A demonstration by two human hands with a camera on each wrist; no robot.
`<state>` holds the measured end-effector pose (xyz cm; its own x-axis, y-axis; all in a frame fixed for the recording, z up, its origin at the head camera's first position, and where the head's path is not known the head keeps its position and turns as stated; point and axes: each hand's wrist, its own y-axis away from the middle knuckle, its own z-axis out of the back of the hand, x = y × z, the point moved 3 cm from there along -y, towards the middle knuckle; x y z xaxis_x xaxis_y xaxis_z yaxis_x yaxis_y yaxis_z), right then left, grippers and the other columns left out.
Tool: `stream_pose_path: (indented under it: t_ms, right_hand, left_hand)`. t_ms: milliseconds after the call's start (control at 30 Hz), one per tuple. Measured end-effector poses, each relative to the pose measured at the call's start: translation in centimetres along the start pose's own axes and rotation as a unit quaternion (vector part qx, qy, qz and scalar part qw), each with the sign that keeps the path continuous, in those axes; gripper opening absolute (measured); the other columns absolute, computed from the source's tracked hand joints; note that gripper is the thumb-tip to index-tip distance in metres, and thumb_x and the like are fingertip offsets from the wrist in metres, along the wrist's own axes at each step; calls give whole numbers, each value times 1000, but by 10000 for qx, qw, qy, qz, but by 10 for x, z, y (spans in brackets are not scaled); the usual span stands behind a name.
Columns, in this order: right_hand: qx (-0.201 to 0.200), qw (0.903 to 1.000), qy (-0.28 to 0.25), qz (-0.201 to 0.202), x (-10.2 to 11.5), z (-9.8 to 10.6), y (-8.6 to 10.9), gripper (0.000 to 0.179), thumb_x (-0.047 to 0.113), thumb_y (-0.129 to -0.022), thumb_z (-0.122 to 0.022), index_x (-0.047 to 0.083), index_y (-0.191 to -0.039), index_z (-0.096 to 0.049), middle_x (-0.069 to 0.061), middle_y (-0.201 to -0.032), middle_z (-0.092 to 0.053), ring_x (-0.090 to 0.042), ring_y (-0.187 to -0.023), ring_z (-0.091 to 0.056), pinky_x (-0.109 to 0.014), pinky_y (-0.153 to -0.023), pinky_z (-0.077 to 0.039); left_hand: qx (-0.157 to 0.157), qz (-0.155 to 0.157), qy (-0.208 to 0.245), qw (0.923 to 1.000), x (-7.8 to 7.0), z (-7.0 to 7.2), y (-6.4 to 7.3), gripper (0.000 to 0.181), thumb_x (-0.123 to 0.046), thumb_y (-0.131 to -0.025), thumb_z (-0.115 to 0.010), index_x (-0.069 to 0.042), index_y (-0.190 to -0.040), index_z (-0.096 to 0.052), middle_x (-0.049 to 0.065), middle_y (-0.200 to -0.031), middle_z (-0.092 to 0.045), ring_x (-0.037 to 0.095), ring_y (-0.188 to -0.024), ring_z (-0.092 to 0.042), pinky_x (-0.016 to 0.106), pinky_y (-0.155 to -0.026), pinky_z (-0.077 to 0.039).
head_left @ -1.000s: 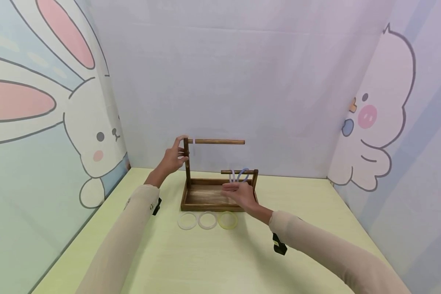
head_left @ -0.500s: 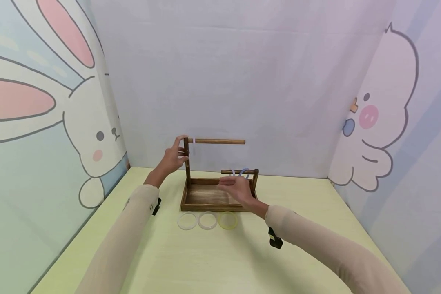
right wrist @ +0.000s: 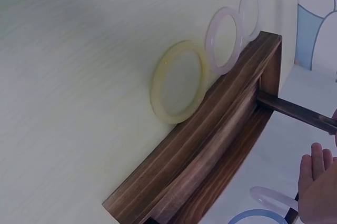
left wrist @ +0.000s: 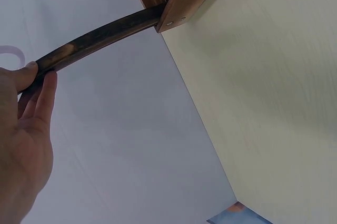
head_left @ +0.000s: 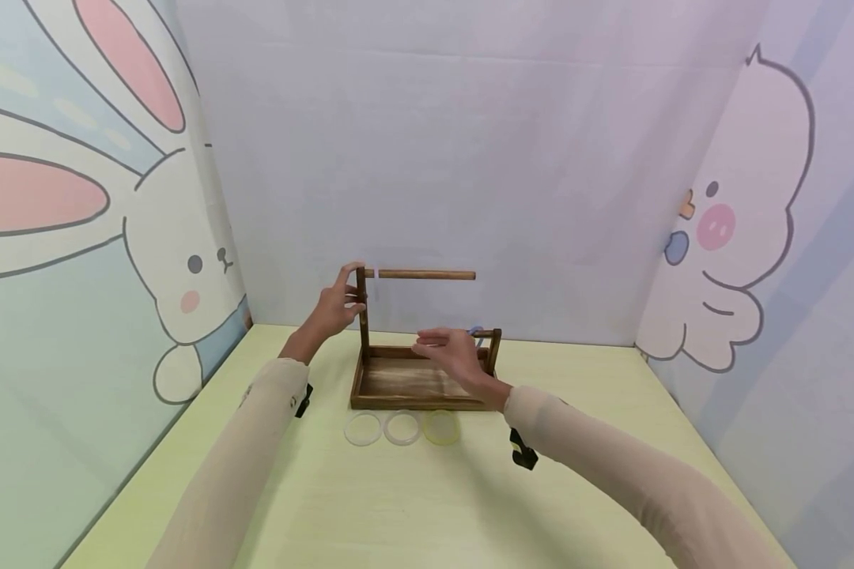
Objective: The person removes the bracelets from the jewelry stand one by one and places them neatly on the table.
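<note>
A dark wooden rack (head_left: 427,401) has a tray base, a tall post (head_left: 364,336) with an upper bar (head_left: 427,274), and a short bar at the right. My left hand (head_left: 336,308) grips the tall post near its top, thumb and fingers on either side. My right hand (head_left: 457,359) is raised at the short bar, fingers straight and together; its thumb is hidden. Beside it, in the right wrist view, hang a pale lilac ring (right wrist: 271,197) and a blue ring (right wrist: 258,213). Whether the hand touches the lilac ring, I cannot tell. Another pale ring (head_left: 376,273) hangs on the upper bar.
In front of the rack a clear ring (head_left: 363,429), a pale pinkish ring (head_left: 402,427) and a yellow ring (head_left: 441,427) lie in a row on the light table (head_left: 370,506). A pale cloth wall (head_left: 427,158) stands behind, with cartoon-printed panels at both sides.
My right hand has moved up and to the left, and now covers the free end of the short bar and the pale ring there. My left hand has stayed on the post.
</note>
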<state>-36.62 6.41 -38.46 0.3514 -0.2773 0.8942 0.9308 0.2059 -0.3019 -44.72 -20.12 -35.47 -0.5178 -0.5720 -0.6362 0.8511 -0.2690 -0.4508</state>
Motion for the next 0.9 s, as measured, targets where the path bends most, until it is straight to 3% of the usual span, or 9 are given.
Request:
stream_pose_path:
  t_ms: [300,900]
  right_hand:
    - [-98,9989,408,219,8,-6,-17,30,12,-92,-81,4,-120,-77,-11,-108,-79,-24,-99,-77,-36,-82,-63]
    - [-368,9991,188,44,15,-4,-47,31,16,-92,-83,9,-121,-77,-7,-109,-79,-20,-103,-76,-39,-92,-61]
  left_hand:
    - [-2,35,2,10000,2,0,0,82,9,-97,-66,-22,-159,-23,31,-127,-65,45,-122,-64,55,-97,-57]
    - [15,21,55,10000,2,-2,-1,82,8,-98,-65,-24,-159,-23,31,-128,-65,45,-123,-64,55,-98,-56]
